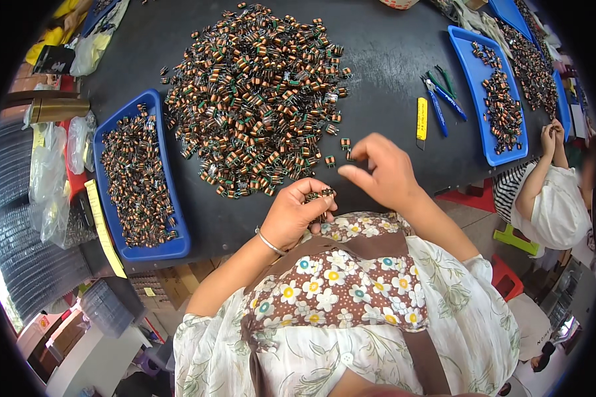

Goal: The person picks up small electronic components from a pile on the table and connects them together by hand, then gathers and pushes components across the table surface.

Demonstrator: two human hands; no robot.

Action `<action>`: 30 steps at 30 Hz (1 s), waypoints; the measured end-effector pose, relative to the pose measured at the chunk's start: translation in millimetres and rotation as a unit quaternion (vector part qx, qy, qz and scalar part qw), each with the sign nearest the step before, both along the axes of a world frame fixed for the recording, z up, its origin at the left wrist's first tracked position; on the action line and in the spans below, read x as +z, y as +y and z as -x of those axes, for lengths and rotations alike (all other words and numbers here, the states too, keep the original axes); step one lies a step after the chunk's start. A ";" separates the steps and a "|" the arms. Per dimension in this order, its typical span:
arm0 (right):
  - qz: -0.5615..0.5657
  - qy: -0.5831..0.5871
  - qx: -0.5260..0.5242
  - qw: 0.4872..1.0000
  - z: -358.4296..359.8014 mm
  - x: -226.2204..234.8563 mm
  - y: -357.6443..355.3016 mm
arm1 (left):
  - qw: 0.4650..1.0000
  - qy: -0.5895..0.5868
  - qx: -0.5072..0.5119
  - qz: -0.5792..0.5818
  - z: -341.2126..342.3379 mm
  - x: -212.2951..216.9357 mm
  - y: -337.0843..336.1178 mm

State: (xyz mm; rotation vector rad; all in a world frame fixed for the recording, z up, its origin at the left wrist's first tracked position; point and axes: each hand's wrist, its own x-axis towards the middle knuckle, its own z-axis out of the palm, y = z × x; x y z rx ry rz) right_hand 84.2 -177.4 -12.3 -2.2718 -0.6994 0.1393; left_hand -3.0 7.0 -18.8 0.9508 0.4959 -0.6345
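A big heap of small copper-wound coil parts (255,92) lies on the black table (384,59). My left hand (297,213) rests at the table's near edge, its fingers closed around a few of these coil parts (319,194). My right hand (381,171) hovers just right of the heap's near edge, thumb and forefinger pinched next to a loose coil (349,155). Whether it grips the coil I cannot tell. Two more loose coils (344,142) lie close by.
A blue tray (172,248) with sorted coils sits at my left. Another blue tray (473,99) with coils stands at the right, where a seated person's hands (549,135) work. Blue and green hand tools (440,99) and a yellow cutter (422,119) lie between.
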 end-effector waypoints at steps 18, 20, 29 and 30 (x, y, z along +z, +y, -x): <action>-0.147 0.280 0.104 0.943 11.6 9.2 1.3 | 0.996 -0.043 -0.029 -0.067 -3.2 0.6 -2.0; -0.156 0.304 0.071 0.937 15.0 9.1 3.6 | 0.996 -0.039 -0.001 -0.074 -4.5 4.5 -3.6; -0.058 -0.014 0.062 0.996 -16.5 -20.2 3.8 | 0.995 -0.051 -0.005 -0.082 -3.3 1.0 -3.4; -0.011 -0.113 0.061 0.992 -19.4 -24.7 5.4 | 0.995 -0.051 -0.005 -0.082 -3.2 1.1 -3.1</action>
